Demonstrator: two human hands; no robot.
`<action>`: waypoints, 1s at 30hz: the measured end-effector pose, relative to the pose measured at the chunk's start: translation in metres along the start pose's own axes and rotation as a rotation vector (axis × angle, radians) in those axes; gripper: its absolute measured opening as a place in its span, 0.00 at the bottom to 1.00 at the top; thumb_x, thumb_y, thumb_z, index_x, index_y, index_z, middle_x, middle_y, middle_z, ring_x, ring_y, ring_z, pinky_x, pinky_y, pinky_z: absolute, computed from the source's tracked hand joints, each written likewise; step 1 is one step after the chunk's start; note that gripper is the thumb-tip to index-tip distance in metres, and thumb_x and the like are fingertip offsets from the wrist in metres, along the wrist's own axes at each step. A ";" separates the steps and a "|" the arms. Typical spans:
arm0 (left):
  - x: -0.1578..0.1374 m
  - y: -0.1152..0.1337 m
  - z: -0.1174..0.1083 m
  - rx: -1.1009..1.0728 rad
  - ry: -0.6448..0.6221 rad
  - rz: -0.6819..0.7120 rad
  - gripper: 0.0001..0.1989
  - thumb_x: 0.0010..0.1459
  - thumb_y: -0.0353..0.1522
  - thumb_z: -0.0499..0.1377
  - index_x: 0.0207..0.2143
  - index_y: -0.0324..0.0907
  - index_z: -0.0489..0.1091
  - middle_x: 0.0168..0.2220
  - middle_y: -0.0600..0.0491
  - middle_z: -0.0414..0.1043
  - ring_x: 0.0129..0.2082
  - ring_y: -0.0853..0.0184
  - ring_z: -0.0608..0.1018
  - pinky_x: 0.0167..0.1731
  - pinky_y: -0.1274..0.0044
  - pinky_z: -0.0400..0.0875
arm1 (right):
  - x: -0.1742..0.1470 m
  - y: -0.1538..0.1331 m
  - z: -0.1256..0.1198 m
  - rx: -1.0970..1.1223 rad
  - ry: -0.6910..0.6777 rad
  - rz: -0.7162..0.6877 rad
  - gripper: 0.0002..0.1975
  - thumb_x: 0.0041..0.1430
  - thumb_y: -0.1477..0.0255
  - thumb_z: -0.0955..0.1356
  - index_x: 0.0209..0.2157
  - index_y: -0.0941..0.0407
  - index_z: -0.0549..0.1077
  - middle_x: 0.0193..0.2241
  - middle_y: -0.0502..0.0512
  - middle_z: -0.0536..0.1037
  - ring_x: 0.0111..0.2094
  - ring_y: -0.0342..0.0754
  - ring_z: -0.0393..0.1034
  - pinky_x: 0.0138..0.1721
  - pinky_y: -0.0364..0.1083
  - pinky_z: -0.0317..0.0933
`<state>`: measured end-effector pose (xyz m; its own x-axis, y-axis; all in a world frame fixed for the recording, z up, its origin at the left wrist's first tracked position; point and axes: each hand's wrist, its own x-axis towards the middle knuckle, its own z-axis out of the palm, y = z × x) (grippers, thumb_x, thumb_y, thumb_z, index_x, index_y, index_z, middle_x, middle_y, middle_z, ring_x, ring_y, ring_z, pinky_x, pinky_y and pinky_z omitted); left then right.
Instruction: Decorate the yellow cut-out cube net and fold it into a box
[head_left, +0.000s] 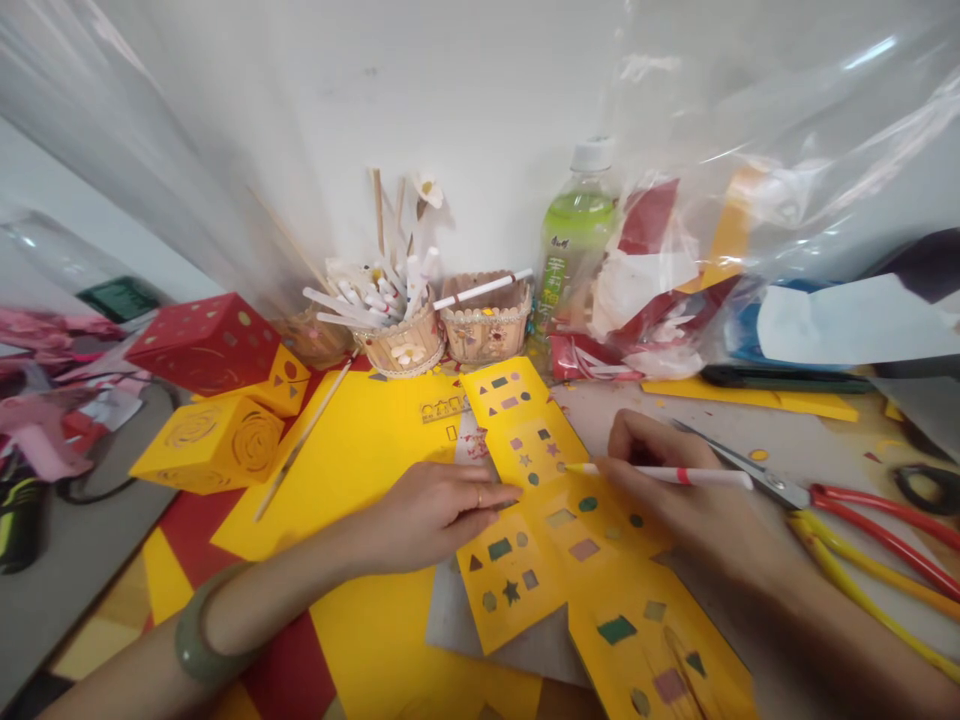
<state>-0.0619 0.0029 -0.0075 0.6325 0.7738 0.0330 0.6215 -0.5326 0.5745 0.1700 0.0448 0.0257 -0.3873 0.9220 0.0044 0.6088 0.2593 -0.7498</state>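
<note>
A yellow cross-shaped card full of cut-out stars, triangles, circles and rectangles lies in front of me. My left hand rests on its left side, fingers stretched out and pressing it down. Between the fingers of my right hand is a white felt-tip pen with a red band. Its yellowish tip points left, at a small cut-out on the upper part of the card. Under the card are a grey mat and a large yellow sheet.
Red-handled scissors lie open beside my right hand. At the back stand a basket of white pens, another basket and a green drink bottle. Cut-out boxes, one red and one yellow, are at left.
</note>
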 end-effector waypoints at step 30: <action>0.000 0.000 0.000 0.012 -0.005 -0.019 0.15 0.61 0.30 0.49 0.50 0.42 0.66 0.41 0.51 0.74 0.38 0.68 0.75 0.36 0.78 0.68 | 0.000 0.002 0.002 0.008 -0.011 -0.011 0.12 0.53 0.72 0.61 0.19 0.54 0.54 0.17 0.46 0.58 0.20 0.42 0.53 0.21 0.41 0.49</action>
<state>-0.0615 0.0030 -0.0071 0.6225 0.7824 0.0182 0.6392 -0.5217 0.5650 0.1698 0.0447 0.0225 -0.4013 0.9159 0.0050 0.5994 0.2668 -0.7547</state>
